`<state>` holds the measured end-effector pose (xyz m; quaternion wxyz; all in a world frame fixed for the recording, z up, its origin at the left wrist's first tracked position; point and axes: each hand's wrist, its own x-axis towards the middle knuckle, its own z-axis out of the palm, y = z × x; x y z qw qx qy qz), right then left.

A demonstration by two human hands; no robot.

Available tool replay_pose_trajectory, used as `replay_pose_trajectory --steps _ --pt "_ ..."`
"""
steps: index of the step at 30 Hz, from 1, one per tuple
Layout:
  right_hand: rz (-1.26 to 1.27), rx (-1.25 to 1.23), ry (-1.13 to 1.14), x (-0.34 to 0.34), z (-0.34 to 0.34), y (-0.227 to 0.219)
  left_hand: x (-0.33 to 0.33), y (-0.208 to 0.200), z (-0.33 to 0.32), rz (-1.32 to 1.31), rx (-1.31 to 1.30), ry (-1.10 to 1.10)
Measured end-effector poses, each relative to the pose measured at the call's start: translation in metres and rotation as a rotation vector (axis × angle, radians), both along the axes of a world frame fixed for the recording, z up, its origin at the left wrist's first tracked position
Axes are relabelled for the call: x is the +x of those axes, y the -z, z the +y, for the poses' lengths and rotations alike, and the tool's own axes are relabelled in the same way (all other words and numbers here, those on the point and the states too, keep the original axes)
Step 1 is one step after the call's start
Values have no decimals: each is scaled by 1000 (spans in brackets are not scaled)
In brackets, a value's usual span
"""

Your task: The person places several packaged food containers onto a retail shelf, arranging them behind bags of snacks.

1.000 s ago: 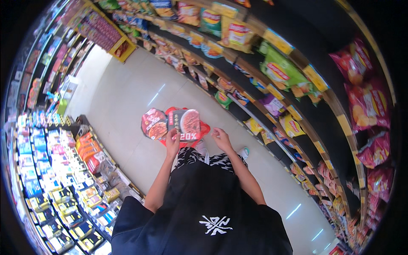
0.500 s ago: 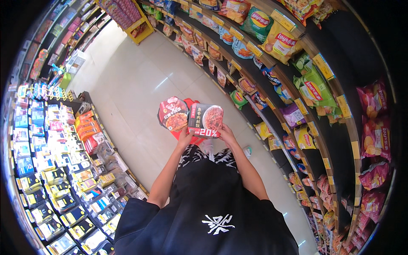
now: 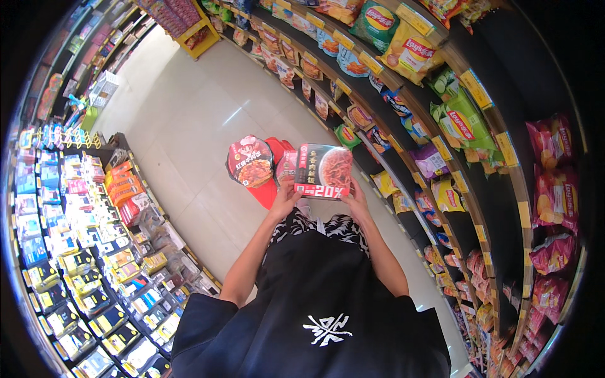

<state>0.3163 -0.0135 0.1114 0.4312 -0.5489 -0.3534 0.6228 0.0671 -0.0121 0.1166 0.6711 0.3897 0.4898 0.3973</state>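
Both my hands hold a dark, square instant-rice box (image 3: pixel 329 169) with a dish pictured on its lid. My left hand (image 3: pixel 285 196) is closed on its lower left corner. At the lower right corner my right hand (image 3: pixel 357 203) grips it, thumb at the front edge. Partly behind the box, above my left hand, shows a pinkish package (image 3: pixel 287 165), mostly covered. To the left is a rounded instant-meal tub (image 3: pixel 251 165) with a red and black lid. Something smooth and red (image 3: pixel 265 193) lies under and beside it; what it is, I cannot tell.
Shelves of chip bags (image 3: pixel 463 129) curve along my right side. On the left stands a low display of small packaged goods (image 3: pixel 94 264). Pale tiled floor (image 3: pixel 189 94) runs between them, with a yellow rack (image 3: pixel 198 44) at the far end.
The rice box has shifted right and slightly up with both hands. The tub appears farther left, so the gap between them is wider and more of the package behind shows.
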Motion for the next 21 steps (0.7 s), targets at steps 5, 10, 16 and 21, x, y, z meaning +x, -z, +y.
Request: replay_pose_trajectory --steps 5,10,16,21 --pt "3 -1 94 52 -36 -31 45 -10 5 -75 88 207" --pt "228 131 394 91 -77 -49 99 -35 17 -103 86 497" --pt "340 349 797 135 -117 -93 188 -94 23 -204 67 789" --pt "157 478 964 187 -146 -134 268 -127 17 -371 157 960"
